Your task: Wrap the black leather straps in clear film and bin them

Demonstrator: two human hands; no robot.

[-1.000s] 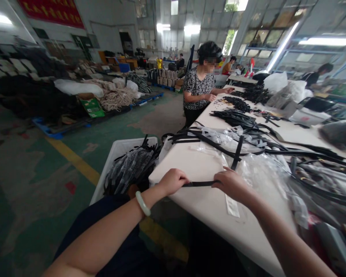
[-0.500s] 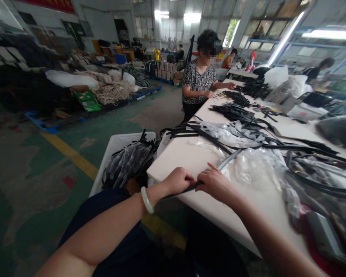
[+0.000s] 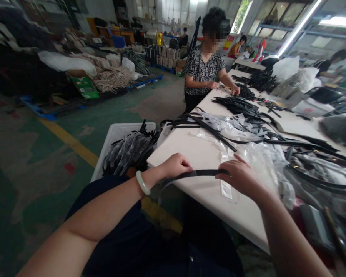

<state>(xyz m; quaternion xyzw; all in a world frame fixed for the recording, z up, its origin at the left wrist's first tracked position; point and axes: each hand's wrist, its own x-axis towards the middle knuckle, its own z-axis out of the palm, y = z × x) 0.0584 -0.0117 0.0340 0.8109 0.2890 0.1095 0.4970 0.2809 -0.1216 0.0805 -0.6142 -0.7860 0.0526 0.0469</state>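
Observation:
A black strap (image 3: 206,172) stretches between my two hands over the near edge of the white table (image 3: 173,146). My left hand (image 3: 177,164), below which a pale bangle (image 3: 143,183) circles the wrist, is closed on the strap. From there the strap's other part, in a clear plastic sleeve, hangs down below the table edge. My right hand (image 3: 238,175) grips the strap's right end, thumb and fingers closed on it. Under the strap, near my right hand, lies a flat clear plastic sleeve (image 3: 226,190).
More black straps (image 3: 210,130) and crumpled clear plastic (image 3: 259,157) cover the table beyond my hands. A white bin (image 3: 103,148) of wrapped straps (image 3: 129,150) stands left of the table. Across the table's far side, a co-worker (image 3: 206,69) handles small parts.
My hands have moved apart, the right one rightward along the strap, so a bare black length now shows between them. The co-worker's hand has reached down to the pile.

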